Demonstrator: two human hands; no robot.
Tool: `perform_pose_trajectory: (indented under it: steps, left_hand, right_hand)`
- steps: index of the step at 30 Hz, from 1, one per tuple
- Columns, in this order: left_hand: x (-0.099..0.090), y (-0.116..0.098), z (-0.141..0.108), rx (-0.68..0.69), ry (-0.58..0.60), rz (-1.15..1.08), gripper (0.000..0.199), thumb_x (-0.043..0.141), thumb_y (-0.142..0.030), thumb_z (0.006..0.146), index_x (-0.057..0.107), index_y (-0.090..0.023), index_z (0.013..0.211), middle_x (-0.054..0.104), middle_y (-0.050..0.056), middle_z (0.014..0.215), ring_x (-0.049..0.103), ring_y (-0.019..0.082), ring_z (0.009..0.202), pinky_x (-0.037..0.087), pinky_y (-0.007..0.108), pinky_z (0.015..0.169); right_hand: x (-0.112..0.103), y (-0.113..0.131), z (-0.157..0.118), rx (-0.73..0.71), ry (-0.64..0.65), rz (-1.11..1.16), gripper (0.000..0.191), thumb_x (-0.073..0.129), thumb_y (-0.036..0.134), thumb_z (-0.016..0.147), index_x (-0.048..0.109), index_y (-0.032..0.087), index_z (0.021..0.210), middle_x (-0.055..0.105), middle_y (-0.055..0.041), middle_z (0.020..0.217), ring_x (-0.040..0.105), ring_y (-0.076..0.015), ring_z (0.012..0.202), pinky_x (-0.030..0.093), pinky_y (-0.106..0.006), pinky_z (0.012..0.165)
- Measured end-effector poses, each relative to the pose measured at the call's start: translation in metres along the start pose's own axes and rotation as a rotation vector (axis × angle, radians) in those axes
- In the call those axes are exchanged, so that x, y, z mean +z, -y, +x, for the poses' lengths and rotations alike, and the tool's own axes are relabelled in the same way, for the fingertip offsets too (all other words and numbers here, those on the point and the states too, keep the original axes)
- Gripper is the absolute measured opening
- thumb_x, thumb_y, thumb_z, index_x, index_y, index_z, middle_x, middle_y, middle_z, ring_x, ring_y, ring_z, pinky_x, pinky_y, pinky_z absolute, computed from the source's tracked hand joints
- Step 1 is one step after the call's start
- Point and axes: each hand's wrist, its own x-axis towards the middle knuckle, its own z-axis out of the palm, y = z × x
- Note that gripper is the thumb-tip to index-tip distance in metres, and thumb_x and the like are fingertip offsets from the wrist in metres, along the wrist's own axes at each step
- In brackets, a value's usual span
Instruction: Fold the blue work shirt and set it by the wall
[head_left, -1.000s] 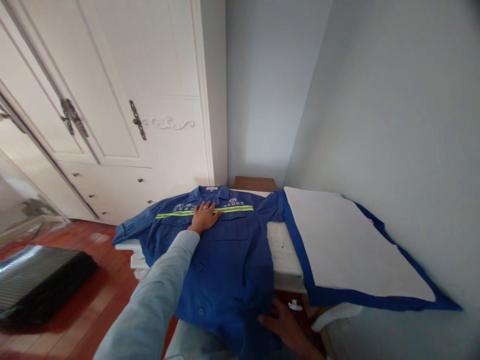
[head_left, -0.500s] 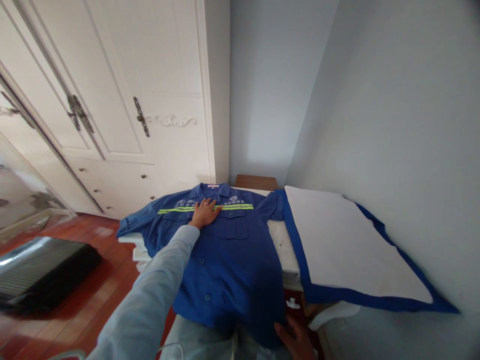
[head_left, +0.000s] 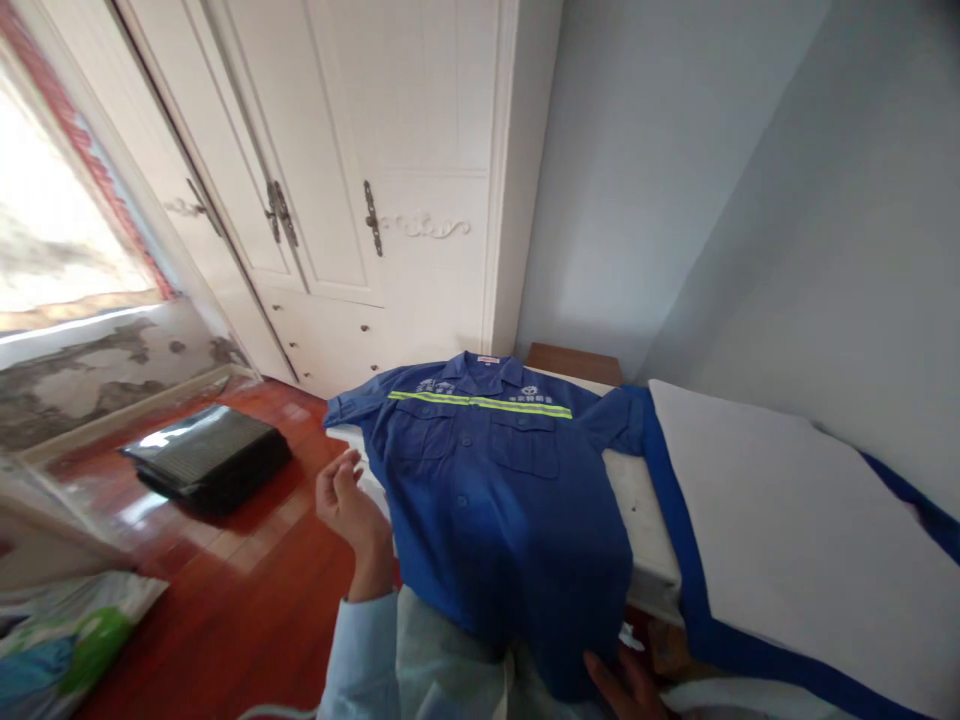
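Observation:
A blue short-sleeved work shirt [head_left: 510, 500] lies spread front up on a white-topped table [head_left: 637, 510], collar at the far end. A yellow-green stripe and white lettering cross its chest above two pockets. Its lower hem hangs over the near edge, by my lap. My left hand [head_left: 352, 505] is raised off the shirt's left side, its fingers loosely bent and nothing seen in them. At the lower right corner of the hem, my right hand [head_left: 626, 685] has its fingers on the cloth; part of this hand is dark and cut off by the frame.
A large white sheet [head_left: 795, 530] lies over blue cloth [head_left: 679, 530] at the right. White wardrobe [head_left: 435, 280] doors stand behind. A black ribbed bundle [head_left: 210, 455] sits on the red wooden floor [head_left: 225, 620], with a plastic bag [head_left: 82, 640] at lower left.
My left hand has left the shirt's chest and moved back toward me, to the shirt's left side. My right hand stays at the hem. The view has turned left.

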Motion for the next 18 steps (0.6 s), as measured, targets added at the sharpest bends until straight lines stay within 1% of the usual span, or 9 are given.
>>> perform_pose_trajectory:
  steps: [1,2,4,6,9,12,14,16,18]
  left_hand:
    - [-0.022,0.010,-0.005,-0.042,-0.038,0.081,0.024,0.051,-0.035,0.083,0.066,-0.018,0.089,0.068,0.003,0.091,0.066,0.020,0.094,0.052,0.035,0.086]
    - [-0.041,0.021,-0.009,-0.095,-0.014,0.175,0.022,0.052,-0.033,0.080,0.066,-0.019,0.089,0.068,0.003,0.092,0.065,0.022,0.095,0.051,0.036,0.089]
    - [-0.068,0.044,-0.014,-0.256,0.165,0.319,0.022,0.055,-0.027,0.070,0.066,-0.019,0.088,0.068,0.005,0.095,0.064,0.025,0.101,0.050,0.039,0.093]
    - [-0.082,0.062,-0.017,-0.446,0.371,0.377,0.026,0.056,-0.025,0.066,0.066,-0.020,0.088,0.070,0.007,0.099,0.064,0.027,0.103,0.049,0.040,0.094]
    - [-0.089,0.073,-0.025,-0.642,0.613,0.355,0.030,0.059,-0.033,0.065,0.070,-0.021,0.090,0.073,0.008,0.099,0.065,0.029,0.100,0.050,0.041,0.088]
    - [-0.089,0.069,-0.036,-0.729,0.826,0.250,0.036,0.070,-0.041,0.062,0.072,-0.020,0.091,0.074,0.007,0.090,0.067,0.027,0.090,0.050,0.038,0.082]
    - [-0.091,0.065,-0.041,-0.775,0.924,0.182,0.036,0.076,-0.044,0.059,0.072,-0.018,0.084,0.072,0.006,0.078,0.066,0.023,0.079,0.049,0.035,0.078]
    - [-0.095,0.064,-0.042,-0.783,0.935,0.169,0.035,0.078,-0.047,0.058,0.069,-0.017,0.073,0.067,0.003,0.068,0.062,0.020,0.069,0.048,0.032,0.071]
    - [-0.102,0.063,-0.039,-0.717,0.806,0.207,0.037,0.075,-0.051,0.059,0.062,-0.017,0.064,0.060,0.000,0.061,0.057,0.017,0.063,0.046,0.030,0.065]
  right_hand:
    - [0.000,0.002,0.002,-0.002,-0.012,0.003,0.081,0.061,0.078,0.067,0.069,0.017,0.119,0.069,-0.0142,0.128,0.056,-0.0351,0.131,0.042,-0.040,0.114]
    - [-0.001,0.003,0.004,-0.003,-0.019,0.004,0.083,0.061,0.079,0.065,0.068,0.016,0.119,0.069,-0.0147,0.128,0.056,-0.0352,0.131,0.042,-0.039,0.114]
    - [-0.004,0.004,0.010,-0.005,-0.007,-0.003,0.084,0.063,0.080,0.062,0.070,0.016,0.116,0.070,-0.0151,0.126,0.058,-0.0357,0.129,0.043,-0.039,0.113]
    - [-0.009,0.004,0.014,-0.007,0.024,-0.017,0.082,0.066,0.079,0.060,0.071,0.017,0.113,0.071,-0.0145,0.124,0.059,-0.0356,0.127,0.043,-0.039,0.113]
    - [-0.014,0.004,0.015,0.013,0.022,-0.044,0.078,0.070,0.076,0.057,0.072,0.017,0.107,0.074,-0.0136,0.117,0.062,-0.0371,0.123,0.046,-0.041,0.110]
    - [-0.014,0.006,0.012,0.031,0.005,-0.066,0.073,0.074,0.075,0.052,0.075,0.019,0.099,0.077,-0.0120,0.110,0.064,-0.0385,0.120,0.050,-0.042,0.105]
    - [-0.014,0.007,0.010,0.029,0.010,-0.073,0.070,0.074,0.075,0.053,0.075,0.019,0.095,0.077,-0.0114,0.107,0.065,-0.0380,0.118,0.051,-0.040,0.104]
    - [-0.014,0.007,0.010,0.024,0.030,-0.071,0.069,0.073,0.075,0.055,0.076,0.019,0.095,0.077,-0.0115,0.109,0.065,-0.0374,0.117,0.051,-0.040,0.104]
    - [-0.016,0.006,0.011,0.014,0.033,-0.060,0.071,0.073,0.076,0.055,0.076,0.018,0.097,0.076,-0.0120,0.112,0.065,-0.0373,0.118,0.050,-0.041,0.106]
